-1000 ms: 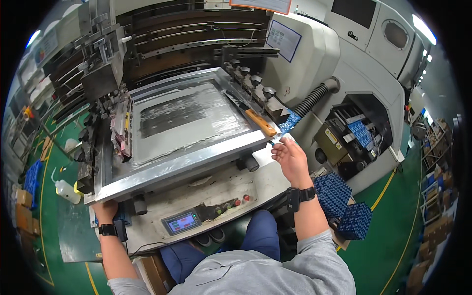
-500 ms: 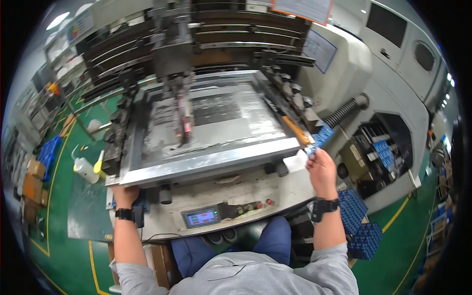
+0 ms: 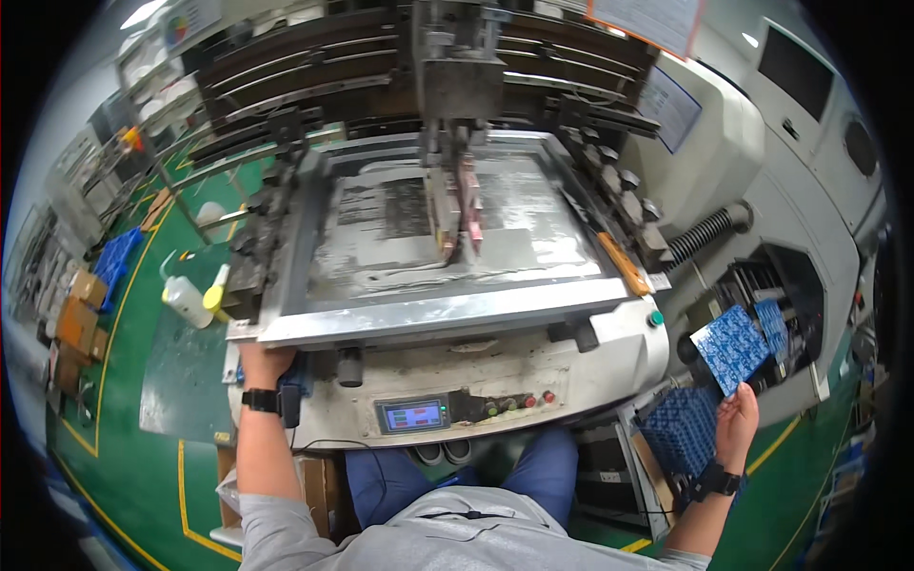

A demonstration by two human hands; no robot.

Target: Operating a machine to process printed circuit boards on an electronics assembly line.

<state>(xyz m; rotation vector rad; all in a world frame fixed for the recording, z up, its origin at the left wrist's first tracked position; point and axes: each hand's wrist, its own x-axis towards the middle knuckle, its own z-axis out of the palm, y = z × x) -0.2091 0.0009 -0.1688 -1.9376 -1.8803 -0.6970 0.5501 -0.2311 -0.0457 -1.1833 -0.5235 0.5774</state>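
Observation:
My right hand (image 3: 735, 425), out to the right of the machine, grips a blue circuit board panel (image 3: 731, 348) by its lower corner. The panel is tilted and has a pale printed pattern. Below it, next to my wrist, is a stack of blue panels (image 3: 674, 428). My left hand (image 3: 267, 364) is at the front left corner of the metal screen frame (image 3: 447, 314), with its fingers hidden beneath the edge. Over the screen, smeared with grey paste, stands a squeegee head (image 3: 466, 205) with reddish blades.
A wooden-handled spatula (image 3: 621, 263) lies along the frame's right side. A control screen (image 3: 412, 416) and push buttons (image 3: 519, 403) sit on the machine's front. Bottles (image 3: 190, 303) stand on a table at left. A ribbed hose (image 3: 709, 233) runs at right.
My right hand has carried the blue panel from the frame's right front corner outward to the right. The squeegee head has moved right across the screen. My left hand stays at its corner.

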